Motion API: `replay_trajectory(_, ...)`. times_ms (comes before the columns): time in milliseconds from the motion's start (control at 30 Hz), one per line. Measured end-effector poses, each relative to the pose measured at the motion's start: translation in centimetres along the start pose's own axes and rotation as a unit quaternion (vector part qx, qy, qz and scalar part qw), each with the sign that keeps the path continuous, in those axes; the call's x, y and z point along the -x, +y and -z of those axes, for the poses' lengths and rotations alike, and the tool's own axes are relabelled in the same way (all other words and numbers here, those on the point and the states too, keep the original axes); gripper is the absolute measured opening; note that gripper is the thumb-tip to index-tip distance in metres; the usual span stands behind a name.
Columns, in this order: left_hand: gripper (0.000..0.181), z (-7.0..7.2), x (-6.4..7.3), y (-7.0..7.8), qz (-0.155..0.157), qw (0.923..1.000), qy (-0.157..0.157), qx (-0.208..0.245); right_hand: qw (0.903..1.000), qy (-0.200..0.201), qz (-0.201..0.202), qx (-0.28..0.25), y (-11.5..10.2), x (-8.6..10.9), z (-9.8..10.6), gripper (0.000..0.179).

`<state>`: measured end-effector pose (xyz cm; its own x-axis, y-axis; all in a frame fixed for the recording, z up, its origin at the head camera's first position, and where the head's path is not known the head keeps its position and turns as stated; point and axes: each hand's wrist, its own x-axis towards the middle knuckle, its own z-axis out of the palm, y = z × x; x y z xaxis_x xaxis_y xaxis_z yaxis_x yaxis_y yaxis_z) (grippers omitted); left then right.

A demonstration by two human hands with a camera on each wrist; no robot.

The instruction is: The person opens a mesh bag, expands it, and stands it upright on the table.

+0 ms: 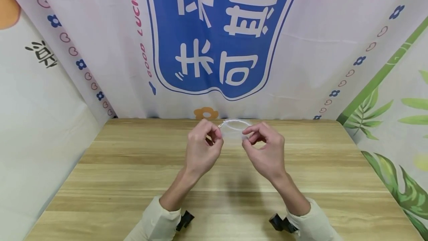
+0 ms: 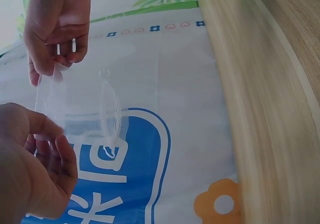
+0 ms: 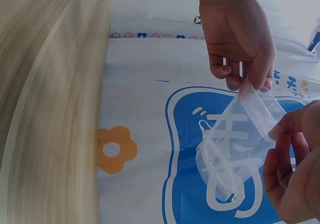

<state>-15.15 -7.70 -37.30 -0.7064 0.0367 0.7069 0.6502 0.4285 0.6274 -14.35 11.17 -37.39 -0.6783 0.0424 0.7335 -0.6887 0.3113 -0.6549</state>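
A sheer white mesh bag [image 1: 230,134] hangs between the two hands above the far part of the table. My left hand [image 1: 202,148] pinches one side of its edge between thumb and index finger. The opposite side is pinched the same way by my right hand [image 1: 267,150]. In the right wrist view the mesh bag [image 3: 232,134] looks thin and see-through, with a folded band along the held edge. Thin white cord [image 3: 216,166] gathers at the end away from the hands, with small loops. The left wrist view shows that cord [image 2: 110,114] too.
The wood-grain table [image 1: 133,181] spreads beneath both hands. A white printed curtain [image 1: 314,66] with a blue emblem stands at its far edge. Black wrist devices [image 1: 184,221] sit by the pale sleeves [image 1: 155,220].
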Motion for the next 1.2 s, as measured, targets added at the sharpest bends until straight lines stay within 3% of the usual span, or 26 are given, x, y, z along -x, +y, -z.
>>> replay_trajectory(167,0.019,-0.15,0.05,-0.04,0.015,0.9998,0.000,-0.012,0.9998,-0.012,0.002,0.013,0.01,0.06,-0.17,0.026)
replay_trajectory(467,0.016,0.14,-0.13,-0.56,0.013,0.9994,-0.011,0.030,0.9932,-0.082,-0.066,0.050,-0.01,-0.19,0.26,0.022)
replay_trajectory(700,0.012,0.19,-0.21,-0.18,-0.001,0.9971,-0.039,0.065,0.9952,-0.043,-0.069,0.055,0.24,-0.39,0.42,0.018)
replay_trajectory(867,0.014,0.15,-0.18,-0.11,0.005,0.9978,-0.038,0.054,0.9962,-0.021,-0.054,0.065,0.50,-0.36,0.51,0.016)
replay_trajectory(1067,0.016,0.00,-0.14,-0.13,0.012,0.9987,-0.036,0.033,0.9966,-0.025,-0.041,0.067,0.38,-0.24,0.44,0.017)
replay_trajectory(1200,0.017,-0.05,-0.14,-0.21,0.013,0.9995,-0.018,0.021,0.9969,-0.042,-0.034,0.057,0.24,-0.18,0.39,0.019)
